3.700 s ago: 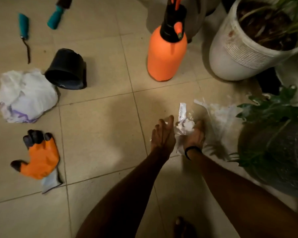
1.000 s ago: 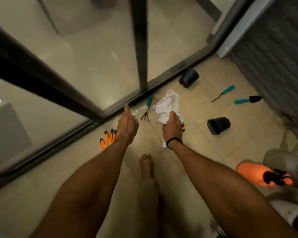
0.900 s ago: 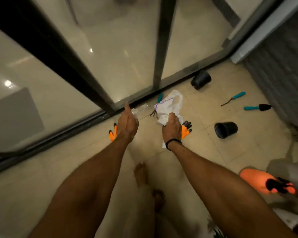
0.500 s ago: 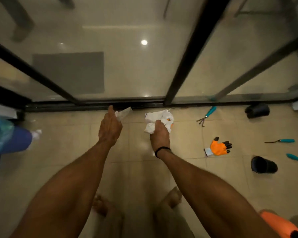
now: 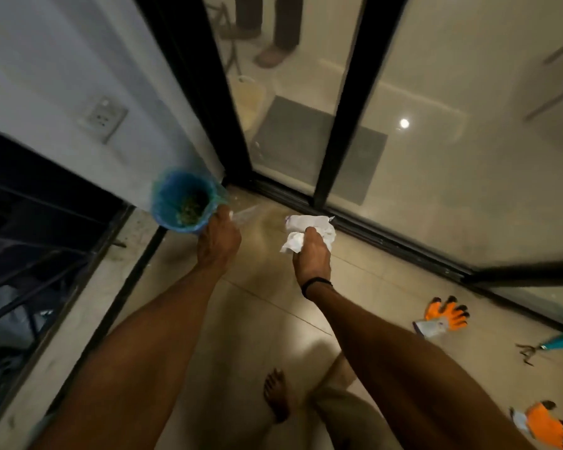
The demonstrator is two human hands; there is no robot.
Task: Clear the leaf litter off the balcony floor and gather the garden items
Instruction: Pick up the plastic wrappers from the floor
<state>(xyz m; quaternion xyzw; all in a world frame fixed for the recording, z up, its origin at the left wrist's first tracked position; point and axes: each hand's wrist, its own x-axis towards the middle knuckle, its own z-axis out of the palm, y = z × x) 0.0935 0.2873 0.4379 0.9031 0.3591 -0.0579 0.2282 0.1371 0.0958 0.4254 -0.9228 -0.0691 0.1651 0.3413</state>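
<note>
Your left hand [image 5: 218, 245] pinched clear plastic scrap [image 5: 245, 211] pointing 2 o'clock; right hand [image 5: 311, 254] fisted round crumpled white bag [image 5: 309, 226]. Blue-lined bin [image 5: 173, 193], 11 o'clock, held leaf litter [image 5: 190, 211].

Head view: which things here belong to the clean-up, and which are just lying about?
Job: crumpled white bag, clear plastic scrap, blue-lined bin, orange glove near the door, second orange glove, hand rake.
Lying about: wall socket, grey mat and pale bucket behind the glass.
</note>
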